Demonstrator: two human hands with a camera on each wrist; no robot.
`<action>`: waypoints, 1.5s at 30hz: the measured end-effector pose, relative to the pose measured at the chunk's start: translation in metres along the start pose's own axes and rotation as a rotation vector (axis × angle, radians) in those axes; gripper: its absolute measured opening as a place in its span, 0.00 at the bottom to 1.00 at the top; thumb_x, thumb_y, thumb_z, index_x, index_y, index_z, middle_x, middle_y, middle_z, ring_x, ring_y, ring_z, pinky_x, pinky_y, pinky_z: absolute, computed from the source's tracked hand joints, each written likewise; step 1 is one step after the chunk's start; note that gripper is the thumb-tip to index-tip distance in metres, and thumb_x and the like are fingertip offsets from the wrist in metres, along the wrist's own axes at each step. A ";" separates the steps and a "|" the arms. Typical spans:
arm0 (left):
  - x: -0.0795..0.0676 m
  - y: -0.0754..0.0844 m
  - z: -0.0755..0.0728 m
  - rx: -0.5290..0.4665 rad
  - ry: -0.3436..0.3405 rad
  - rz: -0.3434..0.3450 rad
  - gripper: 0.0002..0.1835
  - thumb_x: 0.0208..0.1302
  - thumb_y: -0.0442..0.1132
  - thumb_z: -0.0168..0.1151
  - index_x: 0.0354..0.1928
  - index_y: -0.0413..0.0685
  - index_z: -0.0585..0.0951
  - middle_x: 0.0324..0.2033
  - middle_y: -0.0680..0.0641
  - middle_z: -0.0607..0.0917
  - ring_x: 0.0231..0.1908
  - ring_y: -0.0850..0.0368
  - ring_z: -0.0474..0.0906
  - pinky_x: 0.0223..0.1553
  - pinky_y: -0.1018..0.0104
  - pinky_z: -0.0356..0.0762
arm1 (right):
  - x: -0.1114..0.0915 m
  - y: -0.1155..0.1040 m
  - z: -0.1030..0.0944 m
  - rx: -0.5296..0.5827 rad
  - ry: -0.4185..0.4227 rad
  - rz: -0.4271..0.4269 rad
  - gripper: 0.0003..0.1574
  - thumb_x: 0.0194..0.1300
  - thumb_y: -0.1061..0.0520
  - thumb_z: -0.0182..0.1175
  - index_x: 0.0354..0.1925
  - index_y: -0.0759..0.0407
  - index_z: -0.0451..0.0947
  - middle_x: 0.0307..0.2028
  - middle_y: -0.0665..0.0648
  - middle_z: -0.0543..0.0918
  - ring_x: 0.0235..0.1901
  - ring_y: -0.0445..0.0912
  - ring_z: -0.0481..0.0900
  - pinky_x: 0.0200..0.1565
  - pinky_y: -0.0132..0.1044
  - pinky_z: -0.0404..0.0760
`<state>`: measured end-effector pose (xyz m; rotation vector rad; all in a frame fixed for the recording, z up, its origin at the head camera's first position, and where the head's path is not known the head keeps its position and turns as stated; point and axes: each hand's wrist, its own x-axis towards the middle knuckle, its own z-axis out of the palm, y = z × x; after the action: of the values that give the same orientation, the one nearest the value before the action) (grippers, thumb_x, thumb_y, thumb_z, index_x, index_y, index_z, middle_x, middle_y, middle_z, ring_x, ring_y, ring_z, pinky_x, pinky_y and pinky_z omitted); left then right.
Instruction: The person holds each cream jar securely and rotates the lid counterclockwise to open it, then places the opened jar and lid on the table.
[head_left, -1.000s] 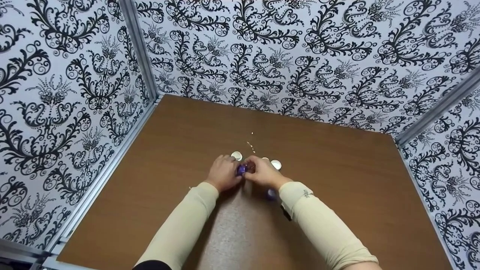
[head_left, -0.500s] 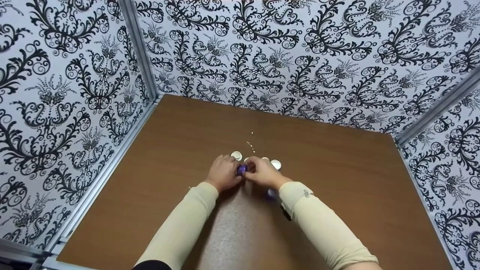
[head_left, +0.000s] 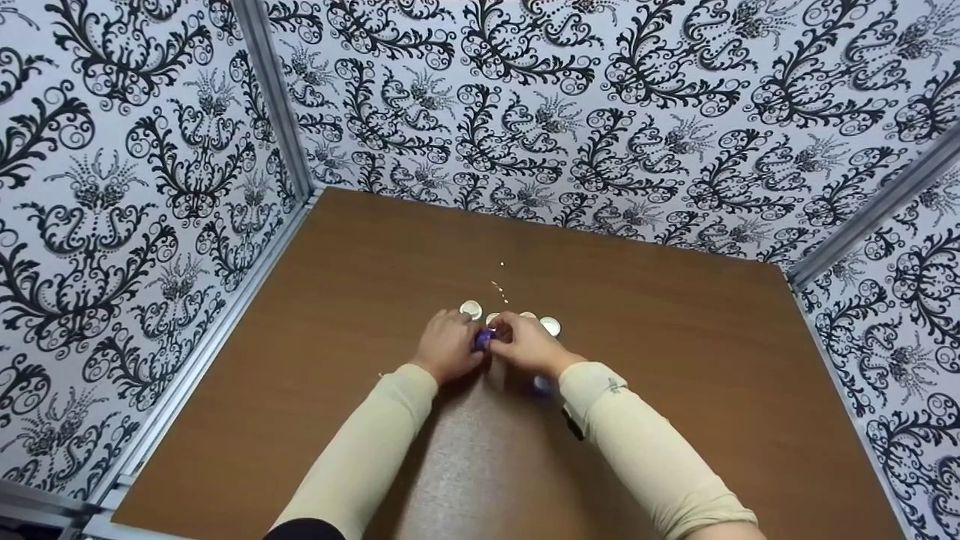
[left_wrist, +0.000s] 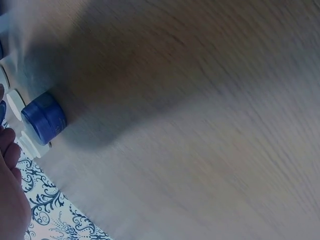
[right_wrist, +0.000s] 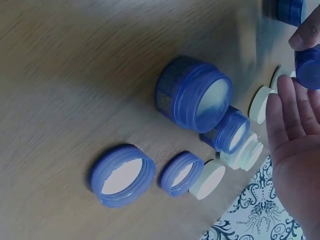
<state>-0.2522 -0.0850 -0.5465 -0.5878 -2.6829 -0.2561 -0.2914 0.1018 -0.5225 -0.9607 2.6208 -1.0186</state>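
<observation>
In the head view my left hand [head_left: 450,345] and right hand [head_left: 529,346] meet over the table, both at a small blue-purple piece [head_left: 484,340], a jar or its lid. In the right wrist view my right thumb [right_wrist: 306,36] and fingers [right_wrist: 287,102] pinch this dark blue piece [right_wrist: 309,67]. At the left edge of the left wrist view, my left fingers [left_wrist: 11,147] curl beside a sliver of blue; most of that hand is out of frame. An open blue jar [right_wrist: 192,95] with whitish contents stands near the right hand, below my right wrist in the head view.
A smaller blue jar [right_wrist: 227,131], a white jar [right_wrist: 243,152], two blue screw lids [right_wrist: 122,175] and a white lid [right_wrist: 207,180] lie close together. Another blue jar [right_wrist: 291,11] is at the upper edge. White specks [head_left: 501,291] dot the wooden table [head_left: 360,262] before patterned walls.
Both hands keep their place around the blue piece. The right fingertips have shifted slightly, and a white round piece now shows behind them. The head view has moved a little.
</observation>
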 end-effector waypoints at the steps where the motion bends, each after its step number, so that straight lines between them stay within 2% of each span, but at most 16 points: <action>1: 0.000 0.000 0.000 0.002 -0.001 0.001 0.18 0.48 0.52 0.73 0.33 0.46 0.84 0.32 0.47 0.82 0.37 0.48 0.79 0.43 0.52 0.73 | 0.000 0.000 0.000 -0.015 -0.005 0.006 0.17 0.63 0.56 0.64 0.47 0.64 0.80 0.37 0.54 0.85 0.39 0.47 0.83 0.44 0.43 0.80; 6: 0.000 0.000 -0.001 0.000 -0.015 0.006 0.19 0.48 0.52 0.73 0.34 0.46 0.83 0.33 0.47 0.83 0.39 0.48 0.79 0.44 0.52 0.73 | 0.001 0.003 0.000 -0.071 -0.018 -0.013 0.12 0.65 0.53 0.63 0.42 0.60 0.82 0.36 0.50 0.85 0.38 0.45 0.81 0.44 0.41 0.79; 9: 0.000 0.000 -0.001 0.004 -0.019 0.004 0.19 0.48 0.52 0.73 0.35 0.46 0.84 0.33 0.47 0.83 0.39 0.48 0.79 0.45 0.51 0.73 | 0.000 0.003 0.000 -0.045 -0.009 -0.025 0.12 0.60 0.57 0.66 0.42 0.61 0.81 0.34 0.51 0.85 0.36 0.45 0.82 0.41 0.41 0.80; 15: -0.002 -0.001 -0.002 -0.006 -0.017 -0.015 0.19 0.49 0.52 0.73 0.35 0.45 0.84 0.33 0.47 0.83 0.40 0.47 0.79 0.48 0.50 0.73 | -0.001 0.000 0.001 -0.007 0.010 -0.029 0.18 0.53 0.63 0.69 0.43 0.63 0.78 0.34 0.55 0.86 0.36 0.46 0.84 0.41 0.41 0.81; 22: -0.002 0.000 -0.003 -0.019 -0.003 -0.015 0.19 0.49 0.52 0.73 0.35 0.45 0.84 0.33 0.47 0.83 0.40 0.47 0.79 0.48 0.50 0.73 | -0.001 -0.003 0.000 -0.010 0.012 -0.016 0.18 0.53 0.63 0.69 0.44 0.62 0.79 0.34 0.55 0.86 0.36 0.46 0.84 0.41 0.41 0.81; 31: -0.003 -0.002 -0.004 -0.017 0.003 -0.010 0.19 0.48 0.52 0.75 0.33 0.44 0.84 0.32 0.47 0.83 0.37 0.47 0.79 0.43 0.51 0.73 | -0.001 0.002 0.001 -0.002 0.017 -0.037 0.18 0.53 0.63 0.69 0.43 0.63 0.79 0.34 0.56 0.86 0.36 0.48 0.84 0.41 0.41 0.81; 45: -0.005 -0.007 -0.007 -0.021 -0.005 -0.032 0.18 0.48 0.51 0.75 0.33 0.46 0.83 0.33 0.47 0.84 0.37 0.46 0.79 0.45 0.50 0.74 | 0.001 0.005 0.003 -0.054 0.014 -0.030 0.18 0.52 0.63 0.71 0.41 0.64 0.78 0.33 0.56 0.86 0.35 0.48 0.85 0.40 0.42 0.81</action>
<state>-0.2491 -0.0946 -0.5427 -0.5530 -2.6997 -0.2919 -0.2935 0.1020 -0.5277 -1.0114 2.6662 -0.9693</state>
